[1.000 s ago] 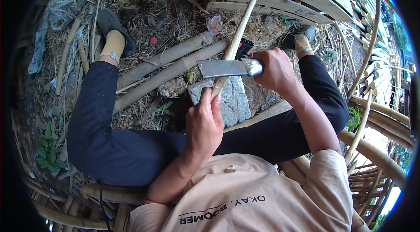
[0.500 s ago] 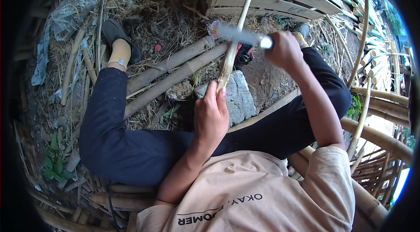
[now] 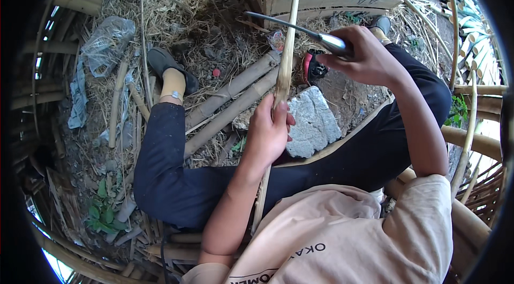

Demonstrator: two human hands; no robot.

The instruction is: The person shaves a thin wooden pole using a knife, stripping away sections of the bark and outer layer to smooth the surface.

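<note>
My left hand (image 3: 266,129) is closed around a long pale bamboo strip (image 3: 288,59), thumb on top. The strip rises from my fingers past the upper edge of the view, and its lower end runs back beside my left forearm. In my right hand (image 3: 369,56) is a long-bladed knife (image 3: 284,23), its handle mostly covered by my fingers. The blade points left and crosses the strip well above my left hand; whether the two touch, I cannot tell. A grey stone block (image 3: 313,123) lies just right of my left hand.
Two bamboo poles (image 3: 230,107) lie on the ground between my legs. Ahead stands a wooden slatted crate (image 3: 332,3). A red and black object (image 3: 315,67) sits near the stone. Clear plastic (image 3: 110,43) lies at left, and cut bamboo (image 3: 479,51) is stacked at far right.
The strip has shifted toward me, so its lower end now extends behind my left hand. The knife, blurred before, is now sharp and looks narrower. The whole view has also swung.
</note>
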